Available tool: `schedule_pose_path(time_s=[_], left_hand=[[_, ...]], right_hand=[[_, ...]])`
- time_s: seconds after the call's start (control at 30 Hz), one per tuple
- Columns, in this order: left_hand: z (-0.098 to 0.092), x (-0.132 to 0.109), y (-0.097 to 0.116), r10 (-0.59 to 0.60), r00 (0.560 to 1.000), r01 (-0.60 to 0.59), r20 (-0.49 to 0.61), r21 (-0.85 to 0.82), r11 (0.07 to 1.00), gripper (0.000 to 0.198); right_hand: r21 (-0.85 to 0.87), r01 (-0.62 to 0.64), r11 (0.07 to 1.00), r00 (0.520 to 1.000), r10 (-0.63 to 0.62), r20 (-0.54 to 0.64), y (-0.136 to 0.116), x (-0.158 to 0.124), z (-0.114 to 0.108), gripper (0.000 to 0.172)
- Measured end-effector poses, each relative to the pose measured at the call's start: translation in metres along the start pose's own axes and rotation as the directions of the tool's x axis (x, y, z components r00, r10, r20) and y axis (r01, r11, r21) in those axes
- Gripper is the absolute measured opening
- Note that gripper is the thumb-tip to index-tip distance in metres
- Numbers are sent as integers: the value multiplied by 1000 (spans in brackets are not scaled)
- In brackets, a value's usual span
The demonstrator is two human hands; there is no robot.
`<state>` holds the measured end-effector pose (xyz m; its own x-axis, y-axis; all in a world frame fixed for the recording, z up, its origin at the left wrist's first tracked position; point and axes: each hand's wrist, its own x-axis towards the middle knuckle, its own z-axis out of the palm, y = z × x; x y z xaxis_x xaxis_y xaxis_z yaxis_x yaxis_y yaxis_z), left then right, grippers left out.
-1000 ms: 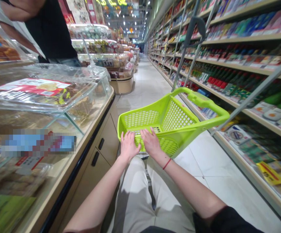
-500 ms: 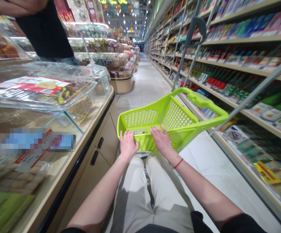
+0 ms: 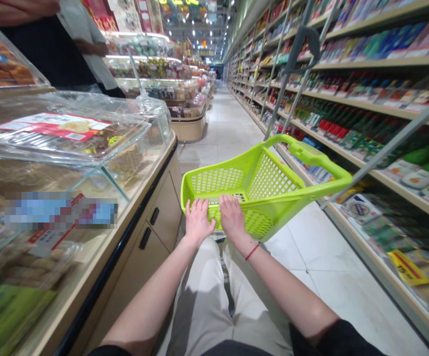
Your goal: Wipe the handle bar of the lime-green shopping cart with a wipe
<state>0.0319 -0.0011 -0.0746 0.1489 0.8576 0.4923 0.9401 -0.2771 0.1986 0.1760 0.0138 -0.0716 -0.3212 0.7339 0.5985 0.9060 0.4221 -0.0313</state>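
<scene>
Shopper in black short sleeves point(image 3: 342, 338), forearms point(image 3: 284, 291) and hands point(image 3: 232, 216) bare, a thin red cord point(image 3: 252, 252) around the right wrist; loose, pale beige trousers point(image 3: 199, 306), softly creased at the thighs, under a dark top hem point(image 3: 229, 348) at the near edge

**Site: supermarket food aisle**

Tiled aisle point(image 3: 229, 123) runs between long shelves point(image 3: 370, 99) stocked with packaged goods and glass display cases point(image 3: 69, 143) of packed snacks. Yellow price tag point(image 3: 407, 267) on shelf edge. Lime-green wheeled shopping basket point(image 3: 270, 178) in foreground. Conclusion: retail grocery shop.
</scene>
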Motion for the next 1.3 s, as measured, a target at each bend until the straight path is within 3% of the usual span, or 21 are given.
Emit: schedule_pose_path(time_s=[0.1,0.2,0.37,0.5,0.6,0.67,0.77,0.9,1.0,1.1,1.3], left_hand=[[1,0,0,-10,1000,10,-8,1,1000,51],[2,0,0,-30,999,30,-22,25,999,43],[3,2,2,-42,998,44,-39,65,997,40],[4,2,2,-40,998,43,-52,66,997,39],[5,2,2,-42,997,45,-59,58,997,40],[5,1,3,-38,997,42,-59,54,998,43],[4,0,4,-31,998,34,-55,57,998,47],[2,1,5,-42,998,46,-54,68,997,40],[2,1,5,-56,996,61,-68,71,996,33],[1,2,5,-60,994,67,-88,83,994,33],[-2,3,5,-78,993,86,-85,90,992,34]], right_hand=[[83,93,992,991,-101,93,-23,8,6,46],[78,165,983,981,-172,88,-21,9,5,44],[-31,201,979,978,-199,58,31,-6,-14,44],[-152,117,982,993,-111,48,88,-24,-41,48],[-213,19,977,1000,-23,-16,108,-31,-51,47],[-207,-28,978,999,18,-51,103,-31,-47,48],[-128,-28,991,999,23,-44,67,-22,-27,50],[-13,96,995,995,-96,33,10,-4,-2,47],[5,187,982,981,-187,44,-4,3,1,44],[-35,236,971,971,-235,33,14,-1,-8,47],[-216,153,964,988,-152,20,100,-23,-55,57]])
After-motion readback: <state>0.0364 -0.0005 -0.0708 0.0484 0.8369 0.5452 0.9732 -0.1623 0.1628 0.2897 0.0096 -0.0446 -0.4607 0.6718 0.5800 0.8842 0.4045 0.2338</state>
